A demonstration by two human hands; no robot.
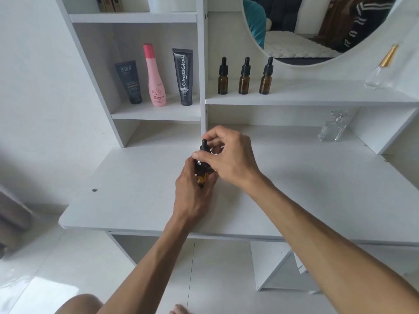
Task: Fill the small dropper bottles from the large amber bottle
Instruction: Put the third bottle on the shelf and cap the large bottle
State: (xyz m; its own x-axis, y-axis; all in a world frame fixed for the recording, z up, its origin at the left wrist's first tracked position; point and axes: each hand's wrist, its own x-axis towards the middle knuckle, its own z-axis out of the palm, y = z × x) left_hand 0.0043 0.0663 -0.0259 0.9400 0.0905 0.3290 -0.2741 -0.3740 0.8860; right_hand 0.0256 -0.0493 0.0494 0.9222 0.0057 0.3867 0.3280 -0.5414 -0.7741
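Nearest the camera, both forearms reach forward over the front edge of the white vanity desk (140, 200). The left hand (192, 196) wraps the body of an amber bottle (202, 175), its fingers curled round the glass from the left and below so that only a strip of brown shows between them. The bottle is held just above the desk, a little left of the desk's middle, tilted slightly away from the person. The right hand (231, 157) comes in from the right and closes over the bottle's top: thumb and forefinger pinch the black dropper cap (204, 148) at its collar, the other fingers bent loosely behind it, and the rubber bulb pokes up between them. Whether the cap is screwed tight or loosened cannot be told.

Beyond the bottle, on the shelf above the desk's back edge and right of the upright divider, three small dropper bottles (244, 77) stand upright in a row, capped, apart from each other. Left of the divider stand a dark tube (130, 81), a pink bottle (155, 75) and a black tube (184, 77). Behind the small bottles hangs a round mirror (306, 26).
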